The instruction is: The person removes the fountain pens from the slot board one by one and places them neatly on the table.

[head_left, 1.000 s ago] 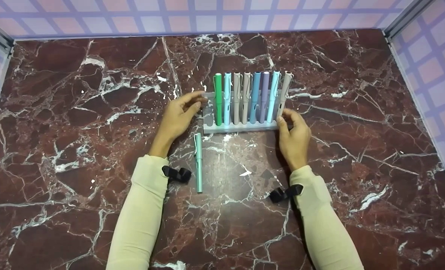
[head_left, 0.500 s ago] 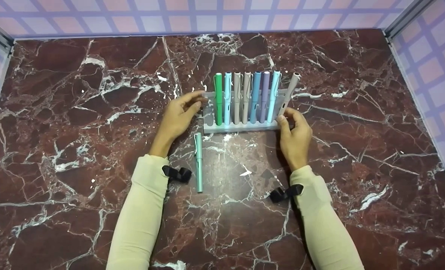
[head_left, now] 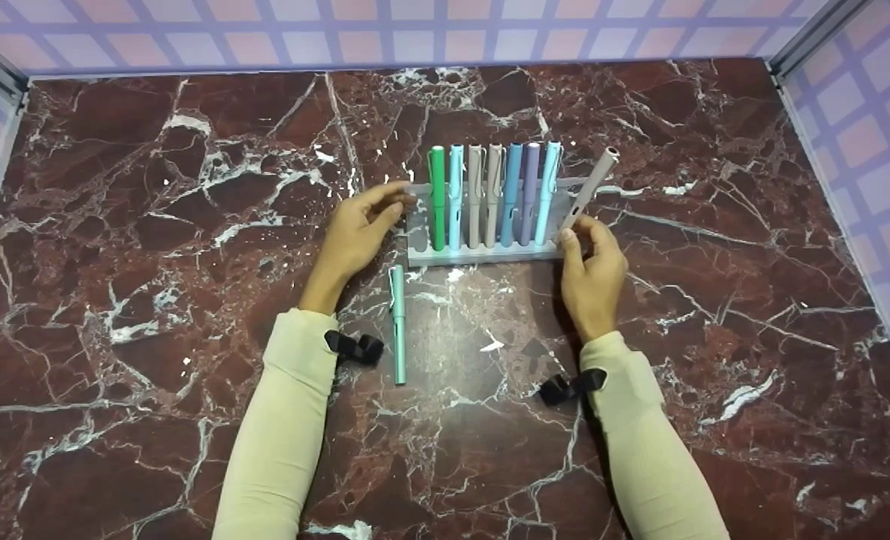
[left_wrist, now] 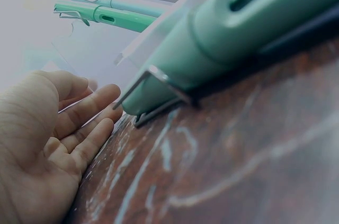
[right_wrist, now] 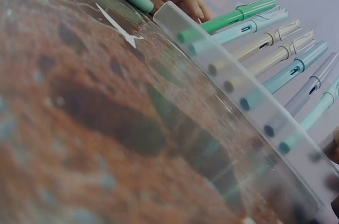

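A clear pen stand [head_left: 482, 260] holds a row of several upright pens, from a green pen [head_left: 438, 199] at the left to a light blue pen [head_left: 548, 191] at the right. My right hand [head_left: 596, 277] pinches a greyish-beige pen [head_left: 597, 183] near its lower end, at the stand's right end. The pen leans to the right, and its bottom is hidden by the fingers. My left hand [head_left: 358, 232] is at the stand's left edge, its fingertips at the clear back panel. In the left wrist view its fingers [left_wrist: 92, 110] look relaxed.
A metallic mint-green pen [head_left: 399, 326] with a clip lies on the marbled table [head_left: 489, 450], in front of the stand's left end. Checkered walls [head_left: 415, 34] stand behind and at the sides. Each wrist wears a black strap [head_left: 353, 348].
The greyish-beige pen in my right hand has tipped further to the right, away from the row. The right hand has shifted slightly right. My left hand stays in place.
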A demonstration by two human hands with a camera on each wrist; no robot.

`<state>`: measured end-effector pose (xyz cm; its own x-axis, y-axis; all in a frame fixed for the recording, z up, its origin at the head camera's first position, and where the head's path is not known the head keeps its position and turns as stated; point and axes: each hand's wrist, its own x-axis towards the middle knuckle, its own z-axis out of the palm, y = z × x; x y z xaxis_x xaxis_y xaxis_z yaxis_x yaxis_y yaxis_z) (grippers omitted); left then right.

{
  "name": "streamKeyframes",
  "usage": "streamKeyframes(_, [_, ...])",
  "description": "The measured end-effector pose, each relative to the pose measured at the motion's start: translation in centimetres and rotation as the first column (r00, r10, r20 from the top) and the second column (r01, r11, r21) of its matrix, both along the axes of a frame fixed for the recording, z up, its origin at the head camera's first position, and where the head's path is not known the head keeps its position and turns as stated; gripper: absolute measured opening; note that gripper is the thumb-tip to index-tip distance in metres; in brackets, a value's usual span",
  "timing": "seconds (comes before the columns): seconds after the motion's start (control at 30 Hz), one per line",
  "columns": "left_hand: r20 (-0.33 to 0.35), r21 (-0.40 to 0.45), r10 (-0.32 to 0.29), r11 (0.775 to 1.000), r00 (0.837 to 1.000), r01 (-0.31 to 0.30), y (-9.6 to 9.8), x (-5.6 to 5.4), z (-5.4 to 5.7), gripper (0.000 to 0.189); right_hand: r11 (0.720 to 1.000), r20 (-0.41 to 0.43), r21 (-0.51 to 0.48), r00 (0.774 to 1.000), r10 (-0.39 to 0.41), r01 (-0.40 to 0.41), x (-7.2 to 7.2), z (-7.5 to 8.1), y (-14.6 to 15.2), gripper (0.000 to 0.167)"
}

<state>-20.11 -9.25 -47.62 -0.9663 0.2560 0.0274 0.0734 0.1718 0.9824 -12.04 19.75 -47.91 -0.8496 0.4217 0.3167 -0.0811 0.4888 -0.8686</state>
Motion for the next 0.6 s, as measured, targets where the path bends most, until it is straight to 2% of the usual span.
streamKeyframes(0.33, [-0.007,-0.002,-0.008,1.000,1.000,0.008,0.05,-0.04,-0.10,0.035,0.995,-0.037,0.081,0.998,-0.049,0.052,0.17,0.02,0.12,0.014])
streamKeyframes(0.5, [0.000,-0.003,-0.008,1.000,1.000,0.008,0.03,0.03,-0.05,0.035,0.989,-0.084,0.132,0.995,-0.052,0.063,0.19,-0.07,0.21,0.014])
streamKeyframes(0.6, [-0.006,-0.007,-0.009,1.000,1.000,0.009,0.00,0.03,-0.06,0.035,0.989,-0.120,0.130,0.991,-0.059,0.074,0.21,-0.09,0.17,0.013])
